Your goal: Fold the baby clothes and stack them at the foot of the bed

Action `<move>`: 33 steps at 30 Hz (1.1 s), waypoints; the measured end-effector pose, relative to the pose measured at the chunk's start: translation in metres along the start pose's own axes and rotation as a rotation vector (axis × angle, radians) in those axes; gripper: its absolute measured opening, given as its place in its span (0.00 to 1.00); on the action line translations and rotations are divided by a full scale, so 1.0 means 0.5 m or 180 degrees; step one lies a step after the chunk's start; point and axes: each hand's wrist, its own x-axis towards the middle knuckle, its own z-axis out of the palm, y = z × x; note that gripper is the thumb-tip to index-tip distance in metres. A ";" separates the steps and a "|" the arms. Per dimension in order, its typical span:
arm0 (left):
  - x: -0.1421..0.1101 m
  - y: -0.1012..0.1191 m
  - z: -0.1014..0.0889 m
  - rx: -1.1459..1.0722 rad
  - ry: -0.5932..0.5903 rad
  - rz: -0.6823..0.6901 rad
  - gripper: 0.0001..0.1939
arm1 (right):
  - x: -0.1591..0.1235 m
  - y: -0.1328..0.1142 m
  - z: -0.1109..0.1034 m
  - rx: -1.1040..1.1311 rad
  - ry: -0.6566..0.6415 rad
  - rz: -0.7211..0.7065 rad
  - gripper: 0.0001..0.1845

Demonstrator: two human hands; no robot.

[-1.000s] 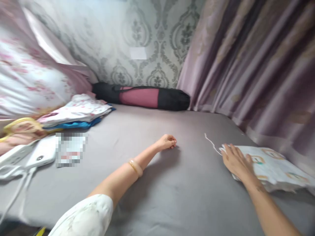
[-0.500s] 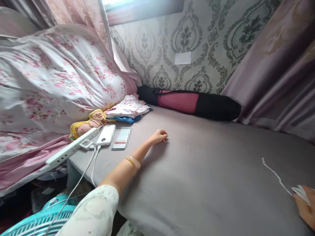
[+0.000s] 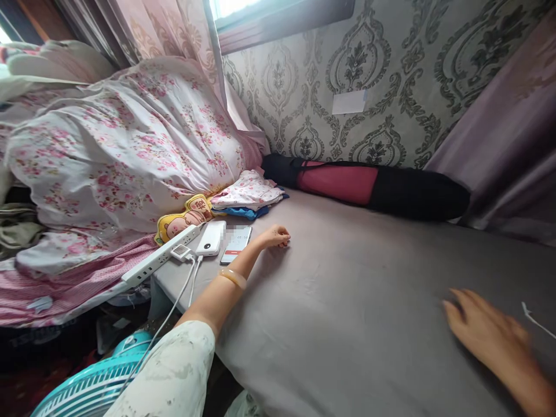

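My left hand (image 3: 277,236) rests on the grey sheet (image 3: 347,278) with its fingers loosely curled in, and nothing shows in it. On that forearm is a pale bangle (image 3: 233,278). Over the right part of the sheet, my right hand (image 3: 490,333) is slightly blurred, its thumb and fingers apart and holding nothing. Beyond it, by the right edge of the picture, lies the end of a white cord (image 3: 538,321); the rest of the cord is out of view. A phone (image 3: 237,243) with a lit screen lies just left of my left hand.
Beside the phone are a white power bank (image 3: 212,238) and a power strip (image 3: 160,255) with cables. Behind them lie a yellow plush toy (image 3: 182,221) and folded clothes (image 3: 249,194). A black-and-red long bag (image 3: 339,182) lies along the wall. A turquoise fan (image 3: 95,379) stands below the edge.
My right hand has let go of the white bundle with the cord and moved left, its fingers now apart. The view has turned slightly left. My left hand stays curled on the sheet.
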 end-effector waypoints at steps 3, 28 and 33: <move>0.008 0.009 -0.013 0.0161 0.0019 0.0245 0.04 | 0.059 -0.129 0.070 0.0044 -0.0587 -0.0334 0.33; 0.069 -0.003 -0.379 0.2333 0.2608 -0.1233 0.16 | 0.048 -0.291 0.106 -0.0115 -0.0763 -0.0568 0.33; 0.077 0.003 -0.374 0.2514 0.2517 -0.1218 0.23 | 0.048 -0.296 0.099 -0.0105 -0.0841 -0.0530 0.32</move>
